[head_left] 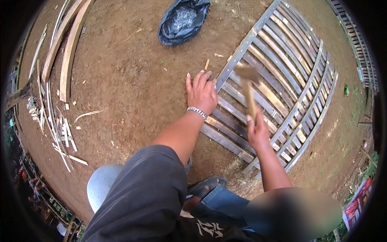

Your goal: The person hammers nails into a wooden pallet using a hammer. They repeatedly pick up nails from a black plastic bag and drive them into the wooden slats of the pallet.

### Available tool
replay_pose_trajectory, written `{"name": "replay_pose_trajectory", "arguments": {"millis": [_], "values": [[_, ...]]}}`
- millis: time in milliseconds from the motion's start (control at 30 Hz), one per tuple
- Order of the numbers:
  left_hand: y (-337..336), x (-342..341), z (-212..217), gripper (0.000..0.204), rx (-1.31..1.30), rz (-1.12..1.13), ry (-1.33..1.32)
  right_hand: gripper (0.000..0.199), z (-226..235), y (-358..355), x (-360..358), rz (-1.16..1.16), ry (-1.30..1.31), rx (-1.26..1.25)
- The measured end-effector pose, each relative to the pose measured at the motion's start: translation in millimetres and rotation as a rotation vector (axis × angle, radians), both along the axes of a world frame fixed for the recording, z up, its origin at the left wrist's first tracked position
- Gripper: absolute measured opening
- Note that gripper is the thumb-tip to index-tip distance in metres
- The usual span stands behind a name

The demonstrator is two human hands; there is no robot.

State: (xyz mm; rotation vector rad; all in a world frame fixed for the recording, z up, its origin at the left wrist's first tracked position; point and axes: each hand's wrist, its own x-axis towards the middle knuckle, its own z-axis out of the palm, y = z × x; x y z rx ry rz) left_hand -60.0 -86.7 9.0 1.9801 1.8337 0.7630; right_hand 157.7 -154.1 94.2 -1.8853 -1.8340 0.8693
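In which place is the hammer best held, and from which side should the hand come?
The hammer is probably best held by the lower part of its wooden handle, coming from the near side, where the right hand grips it. The handle is slim and straight, with its free end nearest; the wider head, blurred here, is at the far end.

A loose charcoal-grey sleeve [149,177], seamed at its hem, filled the lower left-centre of the frame. A silver chain-link bracelet [197,111] circled the left wrist [193,118] near the middle. At bottom centre showed white print [209,228] on black cloth [183,232], blue jeans [219,205] and a dark strapped sandal [211,184].
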Motion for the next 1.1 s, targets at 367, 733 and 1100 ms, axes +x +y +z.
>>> {"name": "replay_pose_trajectory", "arguments": {"millis": [367, 733, 1100], "values": [[7.8, -2.6, -1.4, 0.018, 0.022, -0.02, 0.037, 0.043, 20.7, 51.0, 13.4, -0.219, 0.454, -0.626], [8.0, -3.2, -5.0, 0.016, 0.042, -0.011, 0.042, 0.036, 23.6, 78.7, 45.4, 0.009, 0.48, -0.878], [8.4, -3.6, -1.6, 0.017, 0.025, -0.011, 0.042, 0.035, 22.2, 71.9, 36.3, -0.025, 0.535, -0.884]]}}
